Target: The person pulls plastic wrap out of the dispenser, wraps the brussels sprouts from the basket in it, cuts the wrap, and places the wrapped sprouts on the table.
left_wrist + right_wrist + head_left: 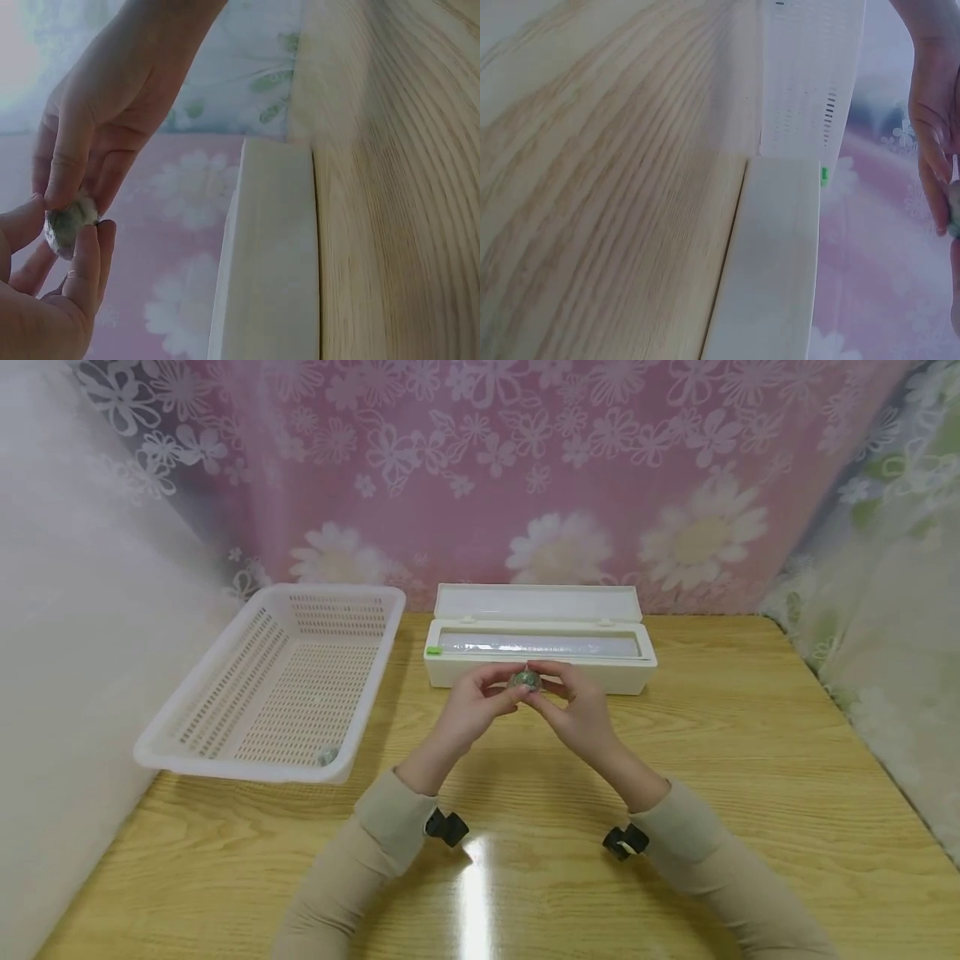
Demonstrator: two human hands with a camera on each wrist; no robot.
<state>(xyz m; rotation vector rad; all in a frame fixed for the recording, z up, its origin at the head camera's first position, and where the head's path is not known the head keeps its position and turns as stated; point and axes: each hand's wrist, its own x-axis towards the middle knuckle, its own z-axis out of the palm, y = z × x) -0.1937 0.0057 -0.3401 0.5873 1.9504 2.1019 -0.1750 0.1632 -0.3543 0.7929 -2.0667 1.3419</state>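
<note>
Both hands meet over the front of a white cling film box [540, 675]. Between their fingertips is a small rounded green-and-whitish lump [526, 681] with a shiny, film-like surface; its exact kind I cannot tell. My left hand [474, 706] pinches it from the left, thumb at the near side. On the other side my right hand [581, 714] pinches it with thumb and fingers. The left wrist view shows the lump [69, 223] held in the air, above the level of the box [274, 247]. Only its edge appears in the right wrist view.
A white perforated basket [367, 693] stands at the left, with a similar small lump [327, 755] in its near right corner. The box lid [537, 603] is raised, exposing a film roll [540, 645] and a green slider [434, 651]. Floral curtains [480, 468] enclose the wooden table [750, 735].
</note>
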